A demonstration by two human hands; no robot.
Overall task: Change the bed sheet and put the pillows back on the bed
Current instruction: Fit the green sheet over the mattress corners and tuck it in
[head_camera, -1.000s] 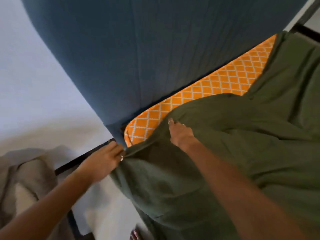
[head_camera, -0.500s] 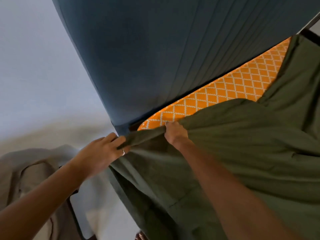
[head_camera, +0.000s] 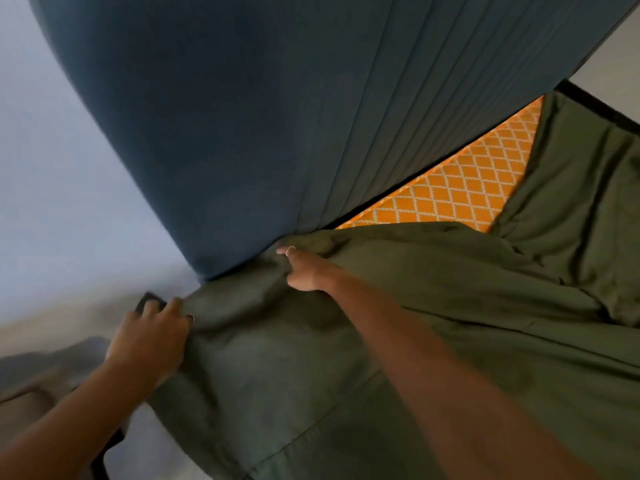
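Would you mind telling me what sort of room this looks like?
Most likely a bedroom. A blue padded headboard stands against a pale wall, an orange patterned mattress lies at its foot, and both hands are drawing a green bed sheet over its corner.

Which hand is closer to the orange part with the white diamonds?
The right hand. It grips the green sheet by the blue headboard, just left of the orange mattress. The left hand holds the sheet farther away, lower left, at the bed's corner.
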